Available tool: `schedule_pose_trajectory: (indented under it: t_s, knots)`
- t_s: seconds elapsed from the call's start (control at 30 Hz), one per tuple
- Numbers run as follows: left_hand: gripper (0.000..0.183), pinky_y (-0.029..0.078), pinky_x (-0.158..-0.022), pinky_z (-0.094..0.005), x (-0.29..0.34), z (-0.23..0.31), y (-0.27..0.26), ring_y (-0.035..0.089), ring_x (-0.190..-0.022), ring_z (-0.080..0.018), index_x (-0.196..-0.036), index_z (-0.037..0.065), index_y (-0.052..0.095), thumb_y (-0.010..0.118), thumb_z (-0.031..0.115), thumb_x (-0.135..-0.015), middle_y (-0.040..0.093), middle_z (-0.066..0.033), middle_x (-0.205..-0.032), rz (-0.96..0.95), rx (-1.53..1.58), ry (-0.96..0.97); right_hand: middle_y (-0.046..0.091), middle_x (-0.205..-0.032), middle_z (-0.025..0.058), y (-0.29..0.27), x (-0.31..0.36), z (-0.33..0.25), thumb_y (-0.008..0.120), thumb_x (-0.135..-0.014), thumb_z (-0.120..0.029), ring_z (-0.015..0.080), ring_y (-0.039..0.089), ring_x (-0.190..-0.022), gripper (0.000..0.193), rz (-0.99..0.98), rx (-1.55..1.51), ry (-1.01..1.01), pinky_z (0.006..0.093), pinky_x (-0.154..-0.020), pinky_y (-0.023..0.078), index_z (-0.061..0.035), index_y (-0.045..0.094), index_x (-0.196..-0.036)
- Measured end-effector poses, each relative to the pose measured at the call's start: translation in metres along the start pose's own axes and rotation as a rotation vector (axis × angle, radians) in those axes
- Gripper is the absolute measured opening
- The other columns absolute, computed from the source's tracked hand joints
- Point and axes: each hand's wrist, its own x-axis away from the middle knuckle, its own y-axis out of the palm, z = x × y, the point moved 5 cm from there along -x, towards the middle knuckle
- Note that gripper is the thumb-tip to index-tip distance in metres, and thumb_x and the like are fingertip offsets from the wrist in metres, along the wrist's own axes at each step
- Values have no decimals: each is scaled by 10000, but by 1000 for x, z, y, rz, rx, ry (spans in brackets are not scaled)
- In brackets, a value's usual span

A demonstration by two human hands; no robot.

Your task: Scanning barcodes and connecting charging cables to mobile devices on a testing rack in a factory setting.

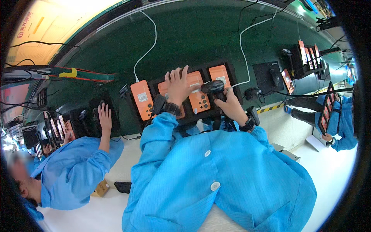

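My right hand [234, 107] grips a black handheld barcode scanner [213, 87], its head over the phones. The fingers of my left hand [177, 88] are spread over a phone in the middle of the row, its thumb toward the neighbouring orange phone [200, 101]. Whether the left hand touches them I cannot tell. Several orange phones with white labels lie back up in a black tray [133, 103]. A white cable [155, 36] runs to the end of the leftmost phone [141, 99]. The rightmost phone [218, 72] lies partly behind the scanner.
Another white cable [240, 42] comes down beside my right hand. A black mouse [274, 77] rests on its mat at right, near a rack of orange phones [305, 54]. On the left a co-worker [73, 170] sits close by; at far right another person holds a tray [327, 112].
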Motion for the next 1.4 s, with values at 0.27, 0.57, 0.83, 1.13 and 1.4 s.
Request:
schedule_pose_trajectory:
  t_s: [0.27,0.57,0.83,1.13,1.4]
  knots:
    - [844,207,-1058,-523,-3,-2,-1,358,-1207,-318,-1370,120,403,691,588,-729,430,-114,-1233,-26,-6,-13,519,-888,148,15,1,-14,652,-826,-135,207,591,-680,448,-93,-163,215,334,-571,492,34,336,-1097]
    - [531,296,-1074,-492,25,19,4,445,-1184,-377,-1224,0,509,582,366,-846,511,-187,-1227,72,-15,22,590,-870,258,-87,-45,67,649,-811,-148,462,597,-819,397,585,175,51,458,-696,461,18,390,-1062]
    - [475,319,-958,-510,7,26,-4,476,-1025,-336,-1148,9,540,600,360,-834,516,-138,-1069,42,-65,-17,588,-938,308,-69,-112,180,611,-798,-127,472,587,-901,384,496,140,103,474,-782,470,15,386,-1076]
    - [286,451,-715,-439,-7,21,-40,570,-814,-313,-947,27,574,653,281,-841,566,-148,-889,121,375,-53,661,-919,167,-76,-83,66,546,-877,-125,304,628,-828,178,345,317,-233,425,-727,494,18,647,-913]
    - [223,490,-741,-272,18,49,-77,618,-840,-148,-1001,-25,574,669,133,-875,633,-94,-895,-161,972,-338,631,-977,115,4,-49,-78,576,-895,-261,273,608,-939,257,-254,149,-669,357,-837,485,-30,663,-968]
